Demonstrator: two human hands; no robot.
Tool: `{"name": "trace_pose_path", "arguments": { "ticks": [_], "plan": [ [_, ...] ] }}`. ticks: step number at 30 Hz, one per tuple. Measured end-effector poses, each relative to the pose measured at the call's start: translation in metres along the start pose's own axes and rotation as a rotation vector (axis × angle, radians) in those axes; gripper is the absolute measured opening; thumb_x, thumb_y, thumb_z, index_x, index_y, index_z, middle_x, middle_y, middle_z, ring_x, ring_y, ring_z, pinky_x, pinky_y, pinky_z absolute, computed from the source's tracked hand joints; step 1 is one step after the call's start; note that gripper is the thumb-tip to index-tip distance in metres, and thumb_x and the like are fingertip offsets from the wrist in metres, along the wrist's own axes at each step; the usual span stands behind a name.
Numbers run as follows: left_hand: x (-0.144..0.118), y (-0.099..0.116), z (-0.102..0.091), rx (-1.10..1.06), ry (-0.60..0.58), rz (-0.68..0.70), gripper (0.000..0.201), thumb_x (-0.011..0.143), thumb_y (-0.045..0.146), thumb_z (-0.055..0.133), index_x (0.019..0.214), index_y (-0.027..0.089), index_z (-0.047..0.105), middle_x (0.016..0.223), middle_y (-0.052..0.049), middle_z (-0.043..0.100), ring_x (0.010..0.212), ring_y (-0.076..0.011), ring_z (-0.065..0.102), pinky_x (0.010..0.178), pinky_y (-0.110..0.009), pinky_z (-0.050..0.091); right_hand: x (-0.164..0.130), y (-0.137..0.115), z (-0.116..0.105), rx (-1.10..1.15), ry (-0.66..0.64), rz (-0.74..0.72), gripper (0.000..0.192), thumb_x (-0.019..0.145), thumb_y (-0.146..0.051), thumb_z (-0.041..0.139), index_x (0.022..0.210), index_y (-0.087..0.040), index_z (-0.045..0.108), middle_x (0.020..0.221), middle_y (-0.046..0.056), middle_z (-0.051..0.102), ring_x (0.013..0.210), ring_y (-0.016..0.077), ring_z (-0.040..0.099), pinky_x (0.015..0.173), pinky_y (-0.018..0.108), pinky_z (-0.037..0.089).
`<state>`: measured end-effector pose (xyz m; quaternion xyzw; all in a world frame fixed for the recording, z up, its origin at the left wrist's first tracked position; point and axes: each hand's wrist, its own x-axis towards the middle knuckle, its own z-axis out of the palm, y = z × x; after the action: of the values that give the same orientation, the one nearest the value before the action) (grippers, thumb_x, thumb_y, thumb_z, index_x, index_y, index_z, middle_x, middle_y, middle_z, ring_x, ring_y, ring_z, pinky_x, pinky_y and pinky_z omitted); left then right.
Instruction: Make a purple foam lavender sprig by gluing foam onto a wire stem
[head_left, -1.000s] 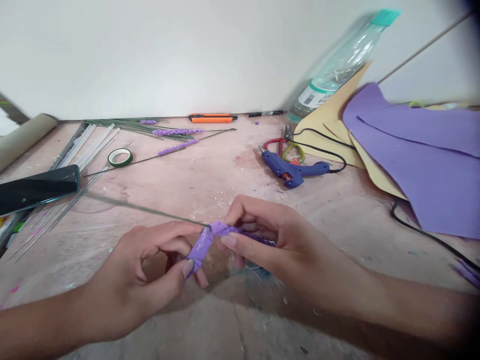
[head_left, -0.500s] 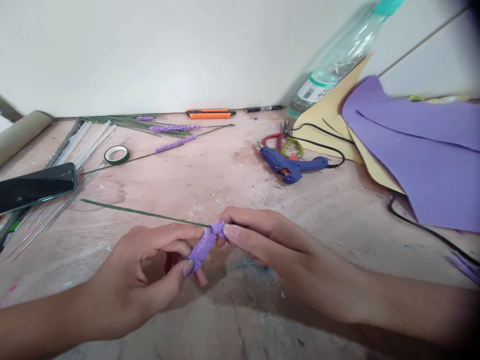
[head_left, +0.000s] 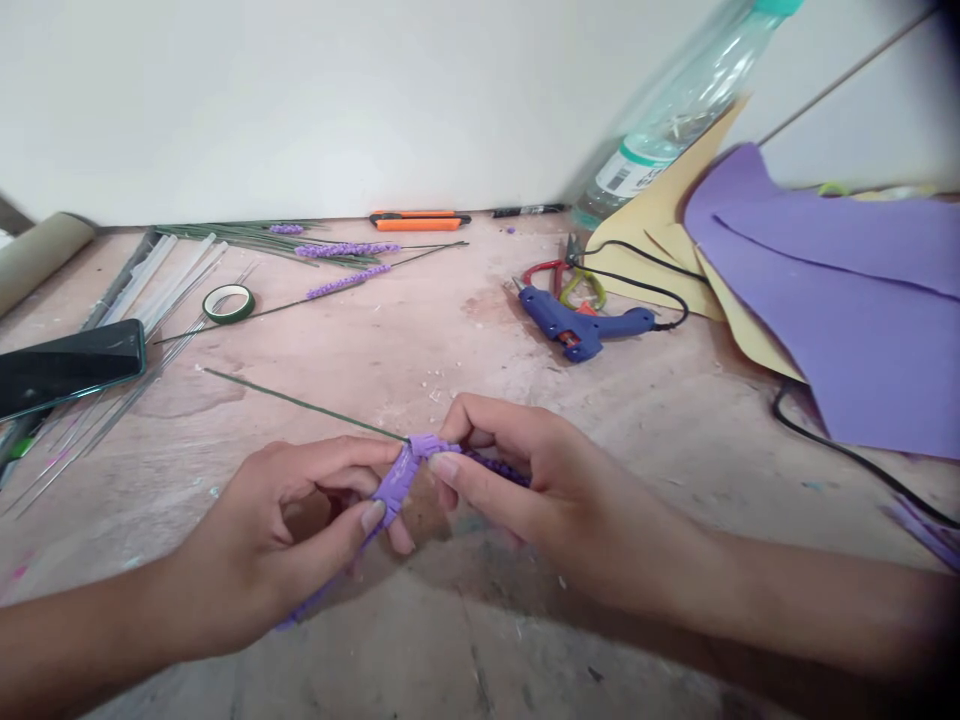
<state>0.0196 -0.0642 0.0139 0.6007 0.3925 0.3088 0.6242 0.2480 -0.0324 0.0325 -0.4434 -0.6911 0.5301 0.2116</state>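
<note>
The left hand [head_left: 266,535] is pinching a fringed purple strip [head_left: 397,485] between thumb and fingers, its forefinger reaching up toward the place where the strip is meeting a thin green stem [head_left: 300,406]; this hold is probably serving to tension the strip and set its angle. The strip's loose tail is hanging below the left fingers, clear of the pinch. The right hand [head_left: 559,490] is gripping the wrapped purple spike [head_left: 496,466] narrowly, thumb against forefinger, just beside the left fingertips; the closeness is presumably giving control at the junction, while the rest of the spike is passing behind the right fingers. The bare stem is projecting beyond the left fingers, out over the counter [head_left: 360,350], apparently leaving the join unobstructed. Beyond the right fingers, a blue glue gun [head_left: 589,325] is resting with its nozzle turned away from the hands, likely a convenient and safe placement. Beyond the left fingers, a roll of green tape [head_left: 229,304] is lying near a phone [head_left: 71,368], and farther off two purple flower spikes [head_left: 349,250] are lying apart from the working fingers, perhaps to protect them. An orange cutter [head_left: 420,221] is lying farthest ahead of both hands, against the wall.
</note>
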Motion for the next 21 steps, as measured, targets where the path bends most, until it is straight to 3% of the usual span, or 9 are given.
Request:
{"name": "trace_pose_path", "arguments": {
  "ticks": [3,9,14,21],
  "plan": [
    [0.0033,0.0021,-0.0014,-0.037,-0.002,-0.073,0.030,0.100,0.026,0.063,0.128,0.025,0.073,0.082,-0.002,0.078,0.063,-0.0088,0.063,0.058,-0.015,0.053,-0.0009,-0.0009,-0.0021,-0.048,-0.015,-0.007,0.016,0.098,-0.024,0.054,0.082,-0.020,0.056,0.075,-0.002,0.059,0.069,0.0117,0.053,0.061,0.023,0.043],
    [0.0050,0.0042,-0.0006,-0.103,0.004,-0.145,0.031,0.098,0.030,0.065,0.127,0.022,0.074,0.083,-0.004,0.077,0.060,-0.0089,0.061,0.055,-0.015,0.052,0.0017,-0.0010,-0.0036,0.029,-0.064,-0.070,0.035,0.106,-0.033,0.042,0.076,-0.022,0.056,0.075,0.002,0.061,0.074,0.0160,0.057,0.071,0.029,0.049],
    [0.0021,0.0033,0.0012,-0.166,0.004,-0.201,0.032,0.097,0.034,0.068,0.126,0.024,0.074,0.085,-0.004,0.077,0.057,-0.0073,0.060,0.052,-0.013,0.050,0.0036,0.0004,0.0005,-0.024,0.017,-0.040,0.028,0.102,-0.029,0.051,0.079,-0.019,0.063,0.068,-0.002,0.060,0.063,0.0115,0.053,0.060,0.025,0.043],
    [0.0014,0.0028,0.0018,-0.221,0.017,-0.265,0.036,0.095,0.038,0.069,0.128,0.023,0.073,0.084,-0.005,0.076,0.052,-0.0077,0.058,0.047,-0.016,0.050,0.0028,0.0010,0.0027,0.051,0.026,-0.025,0.017,0.098,-0.023,0.057,0.084,-0.017,0.065,0.066,-0.002,0.064,0.059,0.0109,0.060,0.058,0.023,0.046]
  ]
}}
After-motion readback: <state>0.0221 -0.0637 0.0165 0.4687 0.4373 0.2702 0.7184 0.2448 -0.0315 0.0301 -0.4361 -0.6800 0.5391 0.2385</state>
